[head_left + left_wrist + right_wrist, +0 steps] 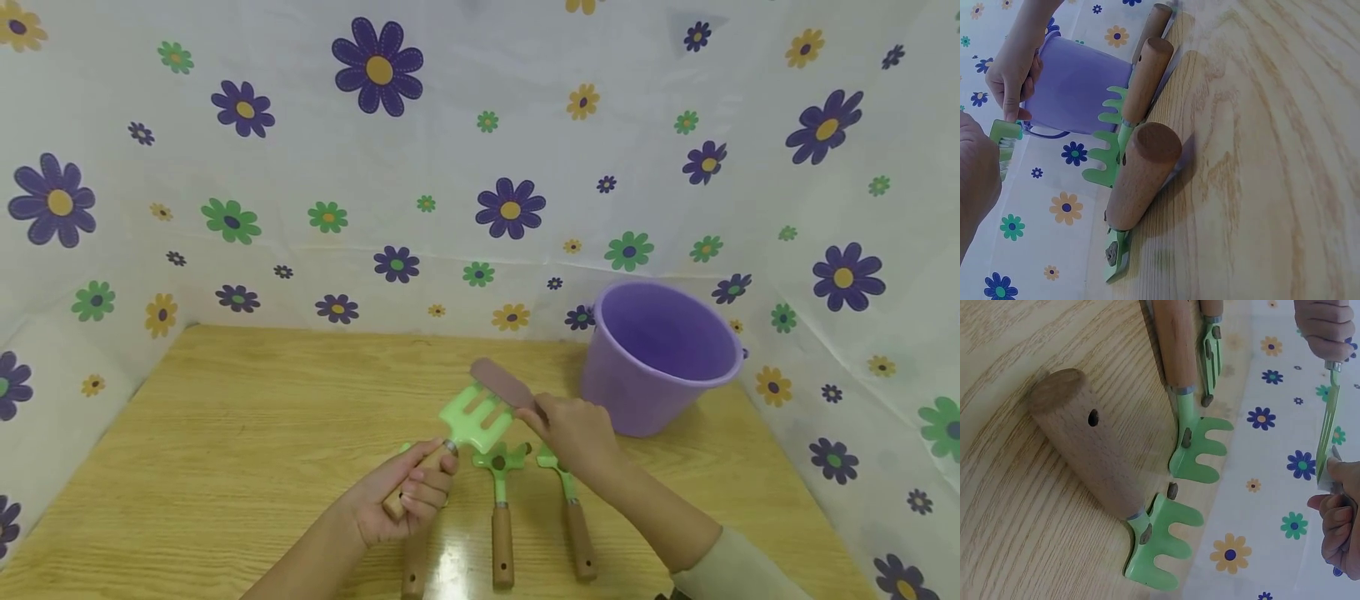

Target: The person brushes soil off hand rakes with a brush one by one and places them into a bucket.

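In the head view, the table (285, 417) has a yellowish wood surface with fine grain, and light shines on its near part. Behind and at both sides hangs a white sheet (285, 183), printed with purple, green and orange flowers. A smooth purple bucket (626, 396) stands at far right, round and wide at the mouth. The left hand (408, 496) grips the wooden handle of a green fork (476, 421), which is raised over the table near the middle. Its head is flat and glossy, with long slots, and points to far right. The right hand (577, 437) pinches a flat mauve-brown piece (498, 382) across the tines; its material I cannot tell. Below lie a left tool (414, 567), a middle rake (502, 542) and a right rake (579, 542).

In the left wrist view, the handles are thick cylinders with rounded edges. A rough brown lump (1112, 253) sits on the left tool's green head.

In the right wrist view, both rakes show curved, blunt tines and metal collars. More dark lumps (1173, 490) lie on and beside them.
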Demonstrator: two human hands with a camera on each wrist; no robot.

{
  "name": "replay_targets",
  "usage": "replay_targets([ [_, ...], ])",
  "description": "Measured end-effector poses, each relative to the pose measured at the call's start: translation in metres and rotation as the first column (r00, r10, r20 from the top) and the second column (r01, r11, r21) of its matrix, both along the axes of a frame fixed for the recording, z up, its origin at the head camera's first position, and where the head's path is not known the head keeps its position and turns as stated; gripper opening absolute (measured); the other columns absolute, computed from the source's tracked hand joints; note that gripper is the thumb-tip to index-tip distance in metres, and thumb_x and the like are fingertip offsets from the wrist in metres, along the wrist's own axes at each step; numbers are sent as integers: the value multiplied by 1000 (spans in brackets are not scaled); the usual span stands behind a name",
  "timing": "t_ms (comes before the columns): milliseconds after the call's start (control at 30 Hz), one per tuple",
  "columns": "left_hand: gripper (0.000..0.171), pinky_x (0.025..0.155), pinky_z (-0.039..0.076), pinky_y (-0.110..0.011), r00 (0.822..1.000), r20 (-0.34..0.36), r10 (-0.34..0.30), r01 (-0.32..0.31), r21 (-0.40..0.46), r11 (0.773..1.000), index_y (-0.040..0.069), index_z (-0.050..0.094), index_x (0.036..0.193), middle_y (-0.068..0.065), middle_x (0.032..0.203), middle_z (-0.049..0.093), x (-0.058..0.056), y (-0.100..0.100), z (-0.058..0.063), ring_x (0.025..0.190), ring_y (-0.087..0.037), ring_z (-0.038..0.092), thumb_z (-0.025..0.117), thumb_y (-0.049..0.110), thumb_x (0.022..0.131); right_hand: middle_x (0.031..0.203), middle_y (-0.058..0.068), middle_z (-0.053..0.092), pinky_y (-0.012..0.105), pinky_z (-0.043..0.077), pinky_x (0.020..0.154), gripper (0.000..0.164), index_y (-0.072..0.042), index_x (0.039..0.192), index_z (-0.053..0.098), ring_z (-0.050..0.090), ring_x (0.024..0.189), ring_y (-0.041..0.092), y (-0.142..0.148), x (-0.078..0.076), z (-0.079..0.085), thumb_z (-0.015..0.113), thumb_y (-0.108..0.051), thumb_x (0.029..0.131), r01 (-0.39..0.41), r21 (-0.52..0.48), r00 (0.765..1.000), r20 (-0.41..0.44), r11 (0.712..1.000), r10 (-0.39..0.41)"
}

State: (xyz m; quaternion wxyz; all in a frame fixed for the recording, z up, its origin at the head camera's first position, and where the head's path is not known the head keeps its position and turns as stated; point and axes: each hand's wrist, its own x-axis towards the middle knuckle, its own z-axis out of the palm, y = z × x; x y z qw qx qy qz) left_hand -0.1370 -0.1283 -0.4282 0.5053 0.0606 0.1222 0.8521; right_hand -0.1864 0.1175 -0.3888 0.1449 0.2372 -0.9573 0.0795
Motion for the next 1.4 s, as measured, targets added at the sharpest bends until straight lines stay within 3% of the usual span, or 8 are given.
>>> replay_targets([
  [267, 44, 45, 32, -3, 1000, -23, -5, 6, 16, 1000, 11, 59, 89, 10, 60, 50, -2, 0, -1, 49, 4, 43, 25, 35, 104, 51, -2, 47, 26, 40, 36, 35, -8, 70, 58, 46, 42, 14, 5, -4, 0, 61, -37, 90, 15, -10, 999, -43, 1000, -15],
  [533, 43, 44, 32, -4, 1000, 12, -3, 3, 21, 1000, 11, 59, 89, 10, 60, 49, -1, 1, -1, 49, 3, 41, 27, 36, 104, 53, -1, 45, 28, 42, 40, 37, -8, 68, 53, 46, 46, 15, 5, -8, 2, 58, -34, 93, 34, -58, 999, 39, 998, -31],
  [900, 42, 45, 32, -4, 999, 34, -12, 10, 54, 999, 11, 58, 89, 11, 61, 44, -2, 1, -4, 50, 2, 37, 27, 35, 104, 55, 0, 46, 32, 45, 43, 40, -9, 72, 53, 49, 48, 18, 10, -14, 2, 50, -41, 97, 154, 9, 973, 173, 988, -153],
  [1167, 39, 45, 31, -3, 1000, 2, -15, 15, 81, 997, 12, 57, 90, 12, 62, 40, -1, 0, -6, 51, 4, 35, 28, 34, 104, 54, 0, 45, 34, 44, 41, 41, -10, 70, 51, 50, 47, 19, 11, -12, 7, 51, -41, 97, 148, 8, 981, 125, 989, -147],
  [1400, 46, 45, 32, -4, 999, 47, -15, 12, 54, 998, 11, 59, 89, 11, 61, 46, -1, 2, -6, 50, 3, 38, 24, 37, 104, 55, 0, 48, 36, 46, 43, 39, -9, 74, 54, 53, 49, 21, 9, -8, 13, 51, -40, 96, 128, -9, 986, 107, 992, -126],
])
